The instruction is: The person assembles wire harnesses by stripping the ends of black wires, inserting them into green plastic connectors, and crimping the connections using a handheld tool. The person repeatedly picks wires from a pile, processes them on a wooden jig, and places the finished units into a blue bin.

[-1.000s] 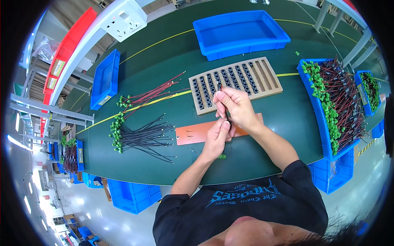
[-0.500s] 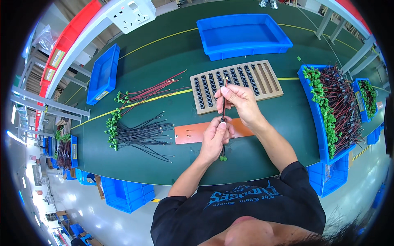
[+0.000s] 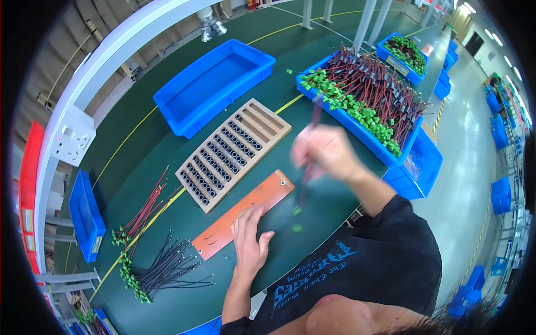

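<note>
My right hand [image 3: 326, 151], smeared by motion, is closed around a red-and-black cable assembly [image 3: 305, 184]. Green connectors dangle from its lower end, and its upper end points toward the full blue bin [image 3: 349, 124]. My left hand [image 3: 249, 237] holds nothing; its fingers are apart, with the fingertips at the edge of an orange strip [image 3: 271, 192] on the green table. Beyond the strip lies a wooden slotted tray [image 3: 283, 128] with rows of small black cylindrical parts [image 3: 215, 164]. That bin holds many similar cables with green connectors and black sleeves.
Black cables [image 3: 173, 268] and red cables [image 3: 148, 215] with green connectors lie in bunches at the left. A bare blue tray [image 3: 209, 92] stands beyond the wooden one, another blue tray [image 3: 88, 215] at far left. A smaller blue bin [image 3: 403, 58] of cables stands at far right.
The view has swung right. My left hand has let go of the cable assembly and come down by the orange strip. My right hand has carried the assembly rightward, toward the full bin.
</note>
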